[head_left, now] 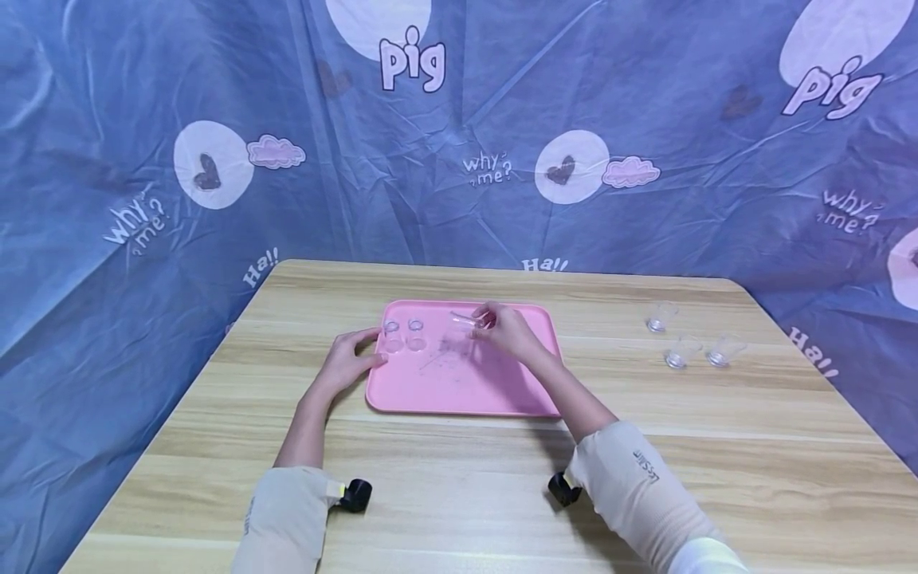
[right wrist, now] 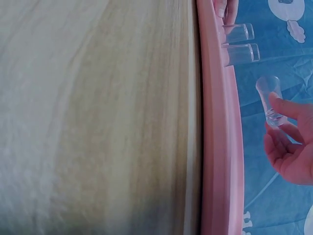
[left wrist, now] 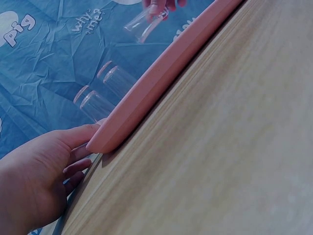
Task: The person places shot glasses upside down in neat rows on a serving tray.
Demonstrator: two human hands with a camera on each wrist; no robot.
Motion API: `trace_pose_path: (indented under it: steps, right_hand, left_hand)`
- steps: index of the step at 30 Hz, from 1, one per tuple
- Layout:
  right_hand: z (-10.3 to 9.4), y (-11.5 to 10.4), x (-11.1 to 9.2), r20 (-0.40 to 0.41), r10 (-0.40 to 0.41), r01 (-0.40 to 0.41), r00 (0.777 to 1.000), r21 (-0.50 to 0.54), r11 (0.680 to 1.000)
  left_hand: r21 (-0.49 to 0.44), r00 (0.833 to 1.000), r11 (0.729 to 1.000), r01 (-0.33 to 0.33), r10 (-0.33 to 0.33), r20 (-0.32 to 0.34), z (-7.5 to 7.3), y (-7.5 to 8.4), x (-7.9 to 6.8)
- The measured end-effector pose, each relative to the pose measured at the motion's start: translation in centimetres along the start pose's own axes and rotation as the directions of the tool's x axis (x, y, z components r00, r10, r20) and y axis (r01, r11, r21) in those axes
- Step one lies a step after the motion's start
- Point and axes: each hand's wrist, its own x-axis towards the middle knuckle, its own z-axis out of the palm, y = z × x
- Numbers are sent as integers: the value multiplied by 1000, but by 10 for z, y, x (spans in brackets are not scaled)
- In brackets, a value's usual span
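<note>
Backdrop [head_left: 445, 207] reads "pig", sleeve [head_left: 634, 494] perhaps "LesSlim" — right grip [head_left: 506, 328] holds glass [right wrist: 267, 93].

Blue printed backdrop [head_left: 430, 207], pale wood-grain table [head_left: 445, 486]

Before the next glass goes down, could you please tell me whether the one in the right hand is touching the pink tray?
Apart: the right wrist view shows blue cloth between the glass and the tray.

Left hand [head_left: 343, 363] left of centre, thumb [head_left: 373, 362] and fingers [head_left: 366, 336] parted; right hand [head_left: 505, 328] aloft near centre, pinching away
</note>
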Motion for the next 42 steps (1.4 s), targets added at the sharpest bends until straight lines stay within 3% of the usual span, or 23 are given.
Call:
trace_pose_path:
  steps: [7, 13, 20, 32, 42]
  right_hand:
    - [6, -1, 3, -94, 121, -111, 988, 106, 988]
    - [11, -8, 8, -167, 95, -73, 981, 135, 988]
    - [23, -16, 16, -151, 47, -20, 987, 173, 985]
    - [44, -22, 23, -99, 74, -56, 992, 172, 984]
    - [50, -21, 26, -74, 114, -102, 991, 151, 983]
  left_hand:
    - [-21, 1000, 1000, 9, -8, 4, 0, -1, 0]
    - [-23, 1000, 1000, 4, -4, 7, 0, -1, 1]
    - [5, 1000, 1000, 5, -5, 6, -1, -1, 1]
    - [-21, 1000, 1000, 8, -8, 3, -2, 1, 0]
    - [-1, 1000, 1000, 24, -24, 7, -2, 1, 0]
